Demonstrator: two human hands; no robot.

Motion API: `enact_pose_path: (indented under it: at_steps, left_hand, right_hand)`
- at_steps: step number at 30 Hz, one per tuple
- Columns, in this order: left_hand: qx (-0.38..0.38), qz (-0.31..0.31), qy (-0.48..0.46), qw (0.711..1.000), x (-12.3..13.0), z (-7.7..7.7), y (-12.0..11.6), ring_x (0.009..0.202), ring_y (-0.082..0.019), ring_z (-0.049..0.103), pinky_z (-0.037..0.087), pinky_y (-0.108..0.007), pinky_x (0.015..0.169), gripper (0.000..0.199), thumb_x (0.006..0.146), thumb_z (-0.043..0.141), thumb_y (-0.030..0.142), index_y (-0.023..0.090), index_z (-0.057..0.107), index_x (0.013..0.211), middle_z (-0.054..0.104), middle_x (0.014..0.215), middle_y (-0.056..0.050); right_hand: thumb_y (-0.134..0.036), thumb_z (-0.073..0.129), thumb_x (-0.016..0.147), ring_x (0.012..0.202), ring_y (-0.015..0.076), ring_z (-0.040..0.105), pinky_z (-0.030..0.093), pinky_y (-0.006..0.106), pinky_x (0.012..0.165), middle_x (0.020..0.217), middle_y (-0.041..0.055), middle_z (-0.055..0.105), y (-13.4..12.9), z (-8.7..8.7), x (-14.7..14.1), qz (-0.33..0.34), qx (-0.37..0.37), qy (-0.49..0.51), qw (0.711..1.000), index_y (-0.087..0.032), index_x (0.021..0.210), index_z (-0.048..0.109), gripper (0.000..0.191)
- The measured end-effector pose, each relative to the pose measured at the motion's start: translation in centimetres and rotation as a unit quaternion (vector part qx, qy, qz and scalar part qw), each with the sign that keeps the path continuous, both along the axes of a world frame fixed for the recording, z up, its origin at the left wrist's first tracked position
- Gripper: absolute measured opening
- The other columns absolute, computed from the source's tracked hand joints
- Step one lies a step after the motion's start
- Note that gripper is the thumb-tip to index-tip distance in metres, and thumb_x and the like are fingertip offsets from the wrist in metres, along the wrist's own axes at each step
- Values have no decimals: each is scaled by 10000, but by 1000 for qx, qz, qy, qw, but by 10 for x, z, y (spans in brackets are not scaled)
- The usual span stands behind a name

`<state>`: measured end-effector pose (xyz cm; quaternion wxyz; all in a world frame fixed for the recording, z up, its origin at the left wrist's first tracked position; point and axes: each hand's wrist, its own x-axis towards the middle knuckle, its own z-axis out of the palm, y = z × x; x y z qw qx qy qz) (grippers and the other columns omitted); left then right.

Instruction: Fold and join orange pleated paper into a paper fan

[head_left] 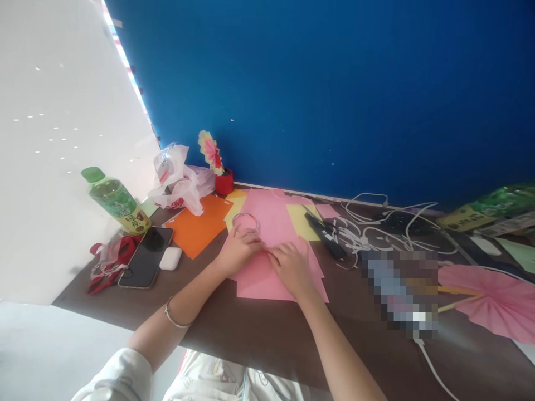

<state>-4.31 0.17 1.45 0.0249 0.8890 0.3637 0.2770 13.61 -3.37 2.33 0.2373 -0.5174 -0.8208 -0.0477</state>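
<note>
Over a stack of pink paper sheets (267,284), my two hands come together with fingertips almost meeting. My left hand (240,252) has its fingers curled and closed at the pink paper. From the other side, my right hand (290,268) pinches at the same spot, thumb and forefinger close together. Exactly which sheet or edge lies between the fingertips is partly hidden. Just beyond my left fingers lies a thin ring-shaped roll (246,216), probably tape. Orange paper (200,228) lies to the left, and yellow paper (304,224) shows beyond the right hand.
At left are a green-capped bottle (117,203), a phone (147,259), a white earbud case (170,258) and red scissors (109,262). Behind stand plastic bags (179,184) and a red pot (224,182) holding a paper fan. White cables (355,236) and a pink fan (497,303) occupy the right.
</note>
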Motion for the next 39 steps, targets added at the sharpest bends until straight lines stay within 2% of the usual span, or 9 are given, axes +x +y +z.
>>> enact_pose_path:
  at_steps: [4,9,15,17,21,26,32,36,39]
  left_hand:
    - [-52,38,-95,993,-5,-9,8,972,-194,536,414,-365,847,345,762,418,8,188,620,976,637,999,-57]
    - [-73,54,-208,974,-9,-14,12,921,-170,554,454,-321,812,354,727,389,-16,162,614,936,628,958,-67]
    - [-53,58,-185,980,-15,-3,13,928,-187,550,437,-362,844,224,775,455,117,170,612,926,625,941,-68]
    - [-37,32,-141,989,-12,1,9,1002,-213,525,405,-390,889,204,777,509,202,176,618,948,624,981,-75]
    - [-32,3,-33,999,-1,1,-2,1148,-259,437,341,-433,942,315,757,569,294,209,605,1058,593,1124,-76]
    - [-30,6,31,999,5,-4,-5,1182,-236,412,281,-451,991,193,840,486,240,256,658,926,582,1171,-28]
    - [16,-21,86,996,-1,1,-3,1195,-230,401,235,-492,1024,258,845,458,129,259,635,979,579,1163,-41]
    - [70,-6,37,997,0,4,-7,1183,-244,412,253,-495,1008,239,842,462,138,255,628,968,553,1201,-61]
    - [73,102,-85,988,5,2,-12,1042,-244,504,330,-463,934,148,825,519,219,250,647,893,616,1044,-87]
  right_hand:
    - [-299,502,849,860,199,556,206,486,978,860,19,665,3,0,8,7,-40,30,999,-259,908,637,152]
    - [-324,496,834,880,212,579,300,452,943,881,48,664,11,2,24,-51,60,174,982,-204,896,626,188]
    - [-288,367,882,796,201,590,435,342,743,780,70,641,23,-10,51,-143,100,326,929,-168,790,615,291]
    - [-325,419,858,833,214,578,427,360,769,827,78,639,22,-11,50,-122,88,302,941,-168,828,616,253]
    - [-396,577,758,991,253,519,336,432,903,984,71,623,13,-2,33,2,-10,135,991,-215,978,608,287]
    - [-289,503,833,910,209,535,231,466,980,883,33,636,5,-3,11,37,-65,65,995,-251,868,630,137]
    - [-191,450,860,784,159,552,194,466,999,751,-2,636,8,-12,11,61,-44,62,995,-232,760,622,203]
    - [-166,459,844,756,154,561,234,447,980,734,-8,642,6,-8,10,61,-12,81,995,-233,764,628,199]
    - [-196,496,823,725,158,578,305,413,917,730,1,662,4,-4,6,9,44,146,988,-228,775,639,155]
